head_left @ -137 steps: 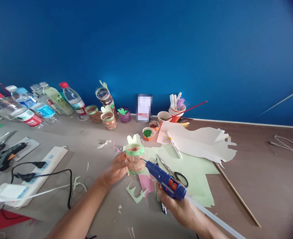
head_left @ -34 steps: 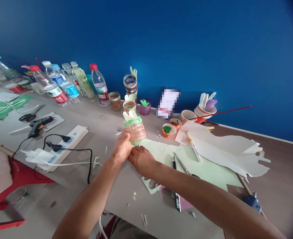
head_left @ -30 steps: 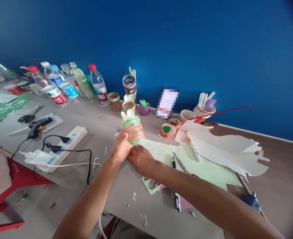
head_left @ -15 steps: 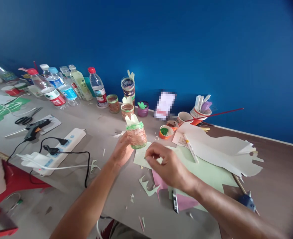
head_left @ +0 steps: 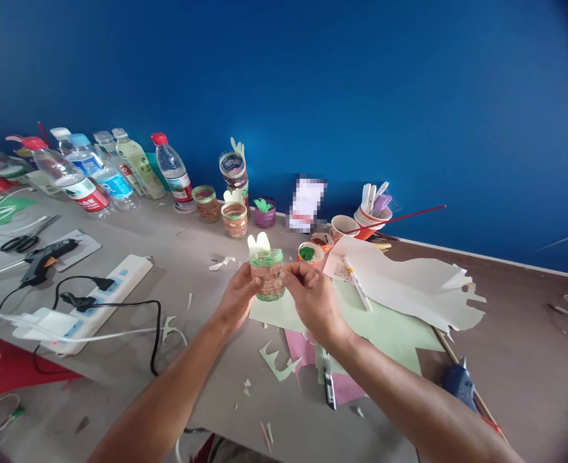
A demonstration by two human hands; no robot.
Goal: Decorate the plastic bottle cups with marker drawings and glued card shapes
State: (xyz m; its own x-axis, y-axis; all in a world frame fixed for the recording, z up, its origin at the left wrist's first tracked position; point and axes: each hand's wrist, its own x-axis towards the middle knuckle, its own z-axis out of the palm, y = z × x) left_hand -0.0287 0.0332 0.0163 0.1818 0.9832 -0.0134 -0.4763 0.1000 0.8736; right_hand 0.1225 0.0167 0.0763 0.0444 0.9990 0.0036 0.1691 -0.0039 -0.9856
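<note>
My left hand (head_left: 239, 294) is wrapped round the left side of a small painted cup (head_left: 267, 273), brown with green bands at its rim and base. Pale paper ears (head_left: 258, 242) stand up from the cup's rim. The fingers of my right hand (head_left: 307, 292) are pinched together against the cup's right side; whatever may be between them is too small to make out. The cup is held upright above the table, over sheets of pale green paper (head_left: 390, 321).
Bottles (head_left: 172, 173) and decorated cups (head_left: 206, 204) line the blue wall. Left are a power strip (head_left: 119, 289) with cables, a black glue gun (head_left: 47, 260) and scissors (head_left: 23, 242). A utility knife (head_left: 329, 382), marker (head_left: 357, 283), paint cups (head_left: 310, 253) and a blue glue gun (head_left: 458, 384) lie right.
My right hand has moved up and left, and its fingertips now meet the cup's side. The cup sits slightly lower in view, and the whole scene has shifted left.
</note>
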